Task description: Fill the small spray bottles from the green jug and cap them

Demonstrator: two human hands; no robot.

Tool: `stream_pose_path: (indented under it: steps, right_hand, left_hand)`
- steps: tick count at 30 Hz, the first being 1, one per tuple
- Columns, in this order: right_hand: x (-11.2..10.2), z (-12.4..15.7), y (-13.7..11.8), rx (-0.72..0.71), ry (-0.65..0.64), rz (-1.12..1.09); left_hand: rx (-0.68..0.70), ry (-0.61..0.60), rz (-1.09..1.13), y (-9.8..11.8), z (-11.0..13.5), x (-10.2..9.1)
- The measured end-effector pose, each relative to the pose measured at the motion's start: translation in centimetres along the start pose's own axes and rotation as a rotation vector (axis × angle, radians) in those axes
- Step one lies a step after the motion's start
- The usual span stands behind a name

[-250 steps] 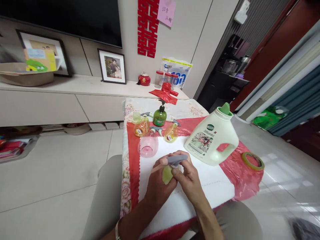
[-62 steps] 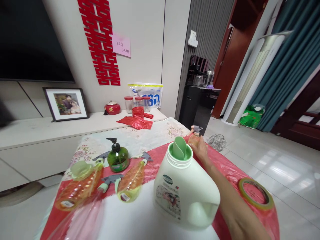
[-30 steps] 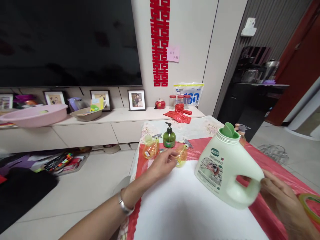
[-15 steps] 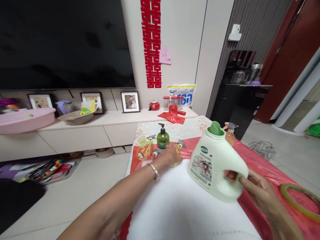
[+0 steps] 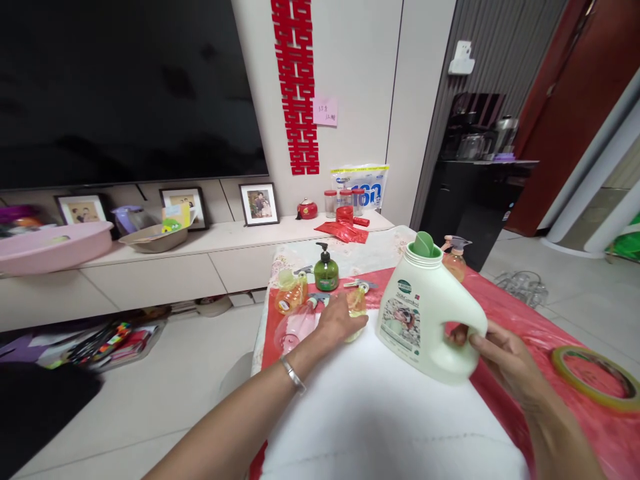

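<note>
A pale green detergent jug (image 5: 407, 290) with a green cap stands on a white sheet (image 5: 400, 427) over the table. The fingers of my right hand (image 5: 510, 357) reach through its handle, closed round it. My left hand (image 5: 333, 327) has its thumb and fingers apart, over a yellowish spray bottle (image 5: 357, 300) that it partly hides. Whether it touches that bottle I cannot tell. Left of the hand lies a clear pinkish spray bottle (image 5: 295, 327). Behind are an orange-yellow bottle (image 5: 289, 293) and a green pump bottle (image 5: 327, 273).
Behind the jug stands a peach spray bottle (image 5: 455, 260). A roll of tape (image 5: 565, 377) lies on the red plastic cover (image 5: 525, 333) at right. On the far cabinet (image 5: 240, 240) are red-lidded jars (image 5: 331, 204), a pink basin (image 5: 55, 247) and picture frames (image 5: 259, 203).
My left wrist has come down toward me, and more of the pinkish spray bottle shows. My right hand keeps its hold on the jug. The whole view has shifted slightly.
</note>
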State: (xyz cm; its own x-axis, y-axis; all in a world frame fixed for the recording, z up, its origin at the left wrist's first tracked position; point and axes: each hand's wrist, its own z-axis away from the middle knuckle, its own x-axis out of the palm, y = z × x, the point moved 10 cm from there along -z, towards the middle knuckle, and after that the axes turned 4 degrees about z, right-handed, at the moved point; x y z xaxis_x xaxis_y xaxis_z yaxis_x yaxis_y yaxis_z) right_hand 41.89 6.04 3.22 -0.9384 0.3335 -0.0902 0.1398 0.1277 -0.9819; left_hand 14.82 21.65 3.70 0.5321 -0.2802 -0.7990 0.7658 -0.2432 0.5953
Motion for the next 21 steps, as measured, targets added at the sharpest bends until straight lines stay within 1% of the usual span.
stream_pose_path:
  steps: [4, 7, 11, 14, 17, 21]
  right_hand:
    - [0.0, 0.1, -0.1, 0.023, 0.018, 0.012]
    - [0.0, 0.0, 0.1, 0.016, 0.01, -0.007]
    - [-0.2, 0.0, 0.7, 0.008, 0.016, -0.05]
    - [-0.2, -0.1, 0.8, 0.007, 0.009, -0.057]
    - [-0.1, -0.1, 0.6, -0.003, 0.004, -0.038]
    - [-0.1, -0.1, 0.6, 0.012, 0.014, -0.012]
  left_hand:
    - [-0.029, -0.016, 0.019, -1.0, 2.7, -0.1]
    - [-0.051, -0.053, 0.01, -2.0, 4.7, 0.0]
    - [-0.024, -0.126, -0.033, -2.6, 6.8, 0.4]
    - [-0.027, -0.147, -0.023, -3.3, 8.2, 0.2]
    - [-0.026, -0.144, 0.025, -4.4, 10.0, -0.2]
    - [-0.03, -0.121, 0.127, -6.8, 12.9, -1.4]
